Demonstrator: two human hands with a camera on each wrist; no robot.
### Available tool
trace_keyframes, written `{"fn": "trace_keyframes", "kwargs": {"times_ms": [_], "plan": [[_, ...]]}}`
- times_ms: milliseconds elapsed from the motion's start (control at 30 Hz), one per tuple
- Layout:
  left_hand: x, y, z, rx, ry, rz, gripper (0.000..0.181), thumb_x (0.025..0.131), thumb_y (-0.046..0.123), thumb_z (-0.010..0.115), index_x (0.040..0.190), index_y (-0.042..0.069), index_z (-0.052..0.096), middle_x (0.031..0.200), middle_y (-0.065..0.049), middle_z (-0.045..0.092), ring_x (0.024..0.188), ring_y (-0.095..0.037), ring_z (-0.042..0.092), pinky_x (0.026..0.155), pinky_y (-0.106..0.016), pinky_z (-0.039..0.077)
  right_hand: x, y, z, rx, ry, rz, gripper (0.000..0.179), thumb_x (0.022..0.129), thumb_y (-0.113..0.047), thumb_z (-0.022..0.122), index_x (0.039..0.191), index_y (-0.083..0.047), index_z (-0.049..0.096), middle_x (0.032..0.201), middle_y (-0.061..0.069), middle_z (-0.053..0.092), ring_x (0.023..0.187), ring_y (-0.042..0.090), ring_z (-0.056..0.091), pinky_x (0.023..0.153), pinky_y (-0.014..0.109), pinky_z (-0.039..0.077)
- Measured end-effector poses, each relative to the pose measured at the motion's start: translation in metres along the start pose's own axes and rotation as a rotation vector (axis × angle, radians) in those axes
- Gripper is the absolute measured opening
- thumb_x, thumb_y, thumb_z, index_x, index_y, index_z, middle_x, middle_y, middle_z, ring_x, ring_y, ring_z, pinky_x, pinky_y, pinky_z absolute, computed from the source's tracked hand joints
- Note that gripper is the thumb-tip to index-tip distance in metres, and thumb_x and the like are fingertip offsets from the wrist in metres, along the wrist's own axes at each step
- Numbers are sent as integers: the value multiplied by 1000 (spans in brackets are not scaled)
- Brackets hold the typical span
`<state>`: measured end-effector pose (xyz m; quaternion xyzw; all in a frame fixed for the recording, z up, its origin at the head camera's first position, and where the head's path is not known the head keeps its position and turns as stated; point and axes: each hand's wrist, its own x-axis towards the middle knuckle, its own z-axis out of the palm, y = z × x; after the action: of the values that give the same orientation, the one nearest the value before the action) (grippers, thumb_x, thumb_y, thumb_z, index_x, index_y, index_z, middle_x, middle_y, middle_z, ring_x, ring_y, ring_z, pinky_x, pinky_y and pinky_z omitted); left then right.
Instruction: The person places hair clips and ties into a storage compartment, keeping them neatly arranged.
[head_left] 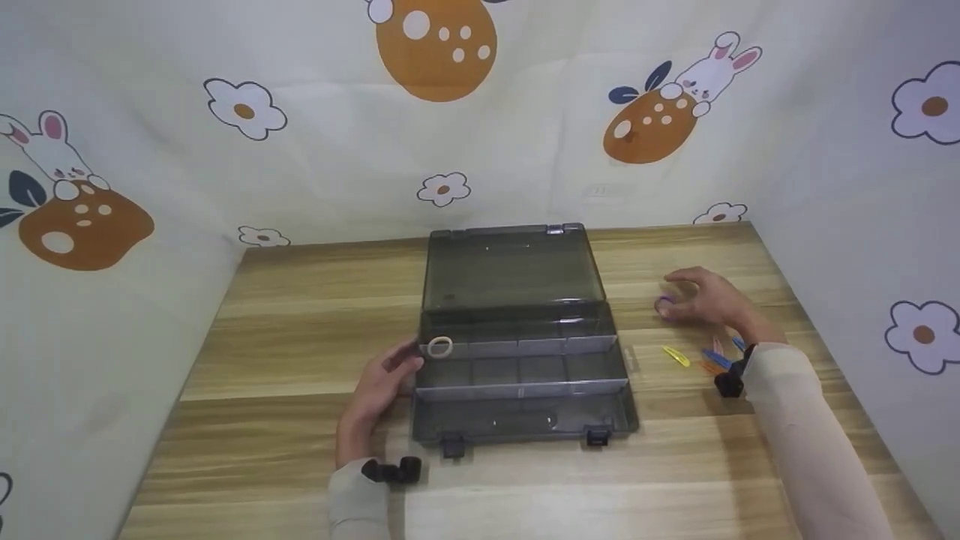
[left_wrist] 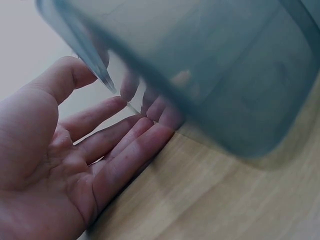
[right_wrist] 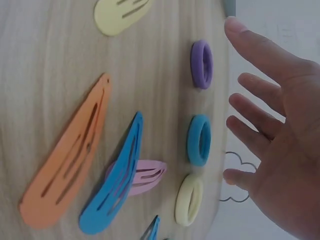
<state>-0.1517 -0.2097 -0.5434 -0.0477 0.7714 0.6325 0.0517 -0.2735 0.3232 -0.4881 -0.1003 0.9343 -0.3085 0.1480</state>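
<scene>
Three elastic rings in a row on the bench (head_left: 285, 337): purple ring (right_wrist: 195, 65), blue ring (right_wrist: 192, 142), pale yellow ring (right_wrist: 182, 205). Right hand (head_left: 709, 300) beside the row, nearest the purple ring; fingers spread, released, nothing held. Left hand (head_left: 382, 379) at left wall of divided box (head_left: 517, 436), lid laid back; fingers extended, apparently touching the wall, not wrapped round it. Cream ring (head_left: 451, 347) at left end of the rear divider; cannot tell whether on it or inside a compartment.

Risks (judged): purple ring may skid or roll if one fingertip lands off-centre. A low right wrist could drag the orange clip (right_wrist: 40, 210) and blue clip (right_wrist: 95, 220). Uneven left-hand pressure could slide the box, jarring the cream ring.
</scene>
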Motion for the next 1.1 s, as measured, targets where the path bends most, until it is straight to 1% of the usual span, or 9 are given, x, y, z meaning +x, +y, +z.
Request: {"fn": "trace_keyframes", "kwargs": {"times_ms": [133, 200, 267, 333, 433, 533, 667, 933, 1100], "plan": [[0, -1, 0, -13, -5, -3, 50, 96, 16, 66, 142, 0, 54, 148, -19, 54, 142, -34, 46, 123, -47, 32, 1, 5, 2, -34, -33, -22, 76, 81, -29, 84, 139, 7, 51, 151, 36, 37, 141, 57, 29, 117, 71, 23], [1, -2, 0, -23, -6, -5, 50, 96, 15, 65, 142, 0, 53, 148, -20, 53, 143, -34, 46, 123, -46, 32, 2, 7, 3, -40, -38, -39, 73, 81, -26, 84, 135, 9, 52, 150, 37, 36, 139, 59, 30, 116, 71, 25], [1, -2, 0, -31, -6, -1, 50, 96, 14, 64, 142, -1, 53, 148, -21, 53, 143, -34, 45, 123, -46, 32, 3, 8, 4, -37, -39, -37, 68, 81, -24, 84, 134, 9, 54, 151, 36, 34, 139, 59, 30, 115, 71, 25], [1, -3, 0, -36, -3, 4, 49, 96, 12, 64, 142, -2, 53, 148, -21, 53, 143, -34, 45, 123, -46, 32, 4, 8, 5, -32, -24, -34, 61, 82, -21, 82, 131, 8, 57, 151, 36, 35, 139, 59, 30, 116, 71, 25], [1, -3, 0, -27, -5, 20, 49, 96, 11, 64, 141, -3, 53, 147, -22, 53, 142, -35, 45, 122, -47, 33, 4, 9, 7, -35, 17, -25, 50, 84, -19, 80, 125, 5, 63, 149, 35, 39, 138, 58, 33, 115, 71, 24], [1, -3, 0, -26, -6, 18, 48, 96, 11, 64, 141, -3, 54, 147, -21, 54, 142, -35, 46, 122, -47, 33, 4, 10, 9, -38, 56, -22, 43, 86, -19, 78, 120, 4, 67, 146, 35, 43, 136, 58, 36, 115, 71, 25], [1, -2, 0, -25, -2, 18, 48, 96, 12, 64, 141, -2, 54, 147, -21, 54, 142, -34, 46, 122, -46, 33, 4, 10, 11, -44, 76, -22, 40, 87, -20, 78, 118, 3, 68, 146, 34, 43, 136, 58, 36, 115, 71, 25], [1, -1, -1, -38, -4, 21, 49, 95, 12, 65, 141, -2, 54, 147, -20, 54, 143, -34, 46, 123, -46, 31, 6, 9, 14, -48, 89, 12, 40, 87, -28, 77, 114, 1, 71, 147, 30, 45, 136, 56, 38, 114, 71, 26], [1, -1, 0, -48, -6, 13, 48, 95, 11, 64, 140, -1, 55, 146, -19, 55, 141, -33, 47, 122, -46, 33, 8, 5, 13, -34, 108, 27, 38, 87, -25, 77, 113, 2, 71, 146, 27, 49, 136, 53, 40, 115, 69, 28]]}}
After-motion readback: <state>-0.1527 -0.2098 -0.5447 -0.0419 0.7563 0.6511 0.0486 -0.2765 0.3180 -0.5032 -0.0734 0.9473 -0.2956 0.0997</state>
